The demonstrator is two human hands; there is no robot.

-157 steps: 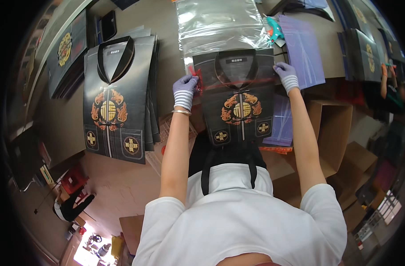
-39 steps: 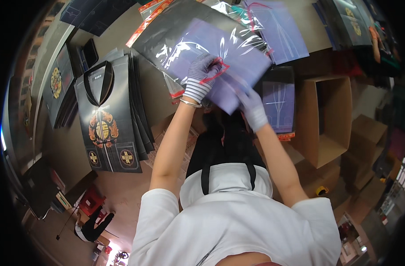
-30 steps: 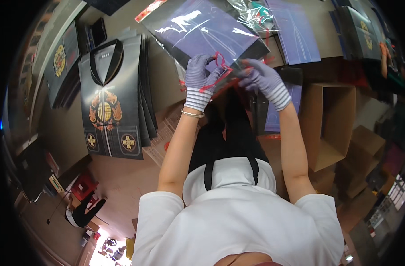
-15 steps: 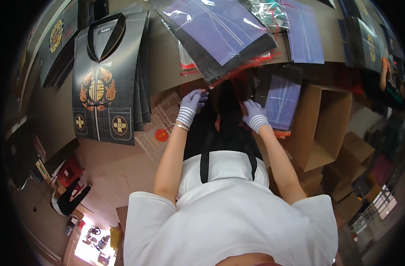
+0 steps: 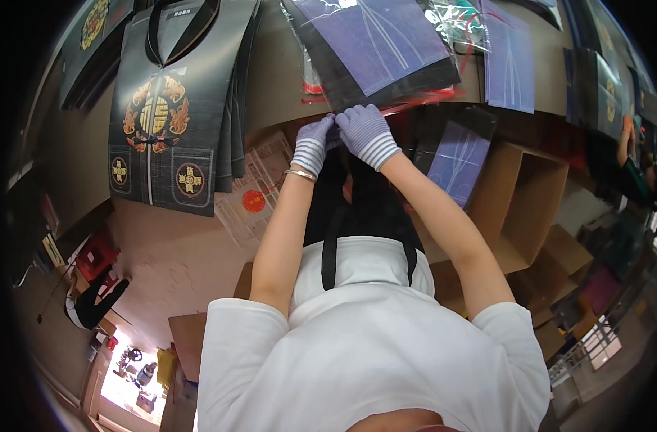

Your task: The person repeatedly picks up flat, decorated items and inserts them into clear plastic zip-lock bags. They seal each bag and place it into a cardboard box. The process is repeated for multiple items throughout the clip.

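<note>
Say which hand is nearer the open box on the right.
Right. The right hand is left of the box; the left hand is farther left, beyond the right hand.

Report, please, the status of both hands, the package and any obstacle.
Left hand, right hand: gloved, close together, grip hidden. Plastic-wrapped purple-black package: on table, just beyond them. Open cardboard box: right of right forearm, apparently not obstructing.

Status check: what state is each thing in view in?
Left hand in lilac knit glove with white-striped cuff: fingers bent, grip hidden.
Right hand in matching glove: fingers bent, grip unclear.
Clear plastic packet with purple-and-black contents: lying down, closure unclear.
Glossy black bag with round gold emblem: flat, handle loop out.
Brown cardboard box: open.
</note>
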